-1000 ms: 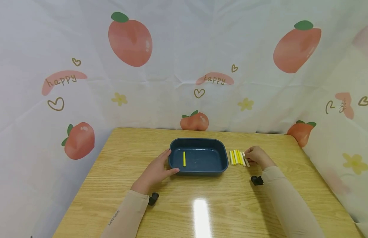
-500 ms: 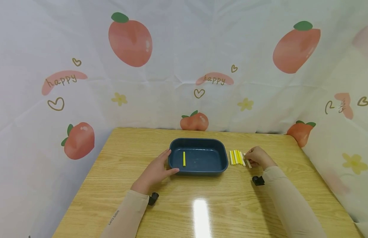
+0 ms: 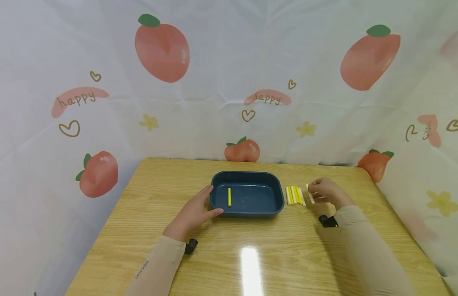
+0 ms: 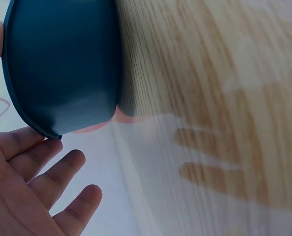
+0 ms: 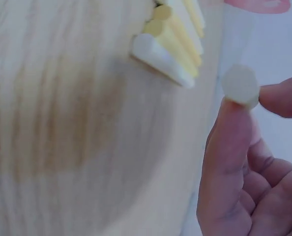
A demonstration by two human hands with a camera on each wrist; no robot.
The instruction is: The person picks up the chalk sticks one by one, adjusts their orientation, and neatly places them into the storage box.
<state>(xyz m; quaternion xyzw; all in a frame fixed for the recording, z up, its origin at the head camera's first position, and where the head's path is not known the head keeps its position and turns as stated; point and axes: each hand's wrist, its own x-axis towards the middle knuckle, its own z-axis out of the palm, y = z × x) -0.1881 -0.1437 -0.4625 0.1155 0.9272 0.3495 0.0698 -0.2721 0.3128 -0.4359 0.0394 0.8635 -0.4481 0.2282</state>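
A white chalk stick is pinched between the thumb and fingertips of my right hand, just right of the chalk row. In the right wrist view the white chalk's end faces the camera. The row holds several white and yellow chalk sticks, with a white chalk at its near side. My left hand touches the left end of a dark blue rectangular box with fairly straight, spread fingers. One yellow chalk stick lies in the box's left part.
The box and the chalk row stand on a wooden table. Behind it hangs a white cloth with printed fruit. A black wrist camera sits at the left wrist and another camera at the right.
My right hand has lifted the white chalk off the row's right end and moved it slightly right and up. My left hand and the box have stayed put.
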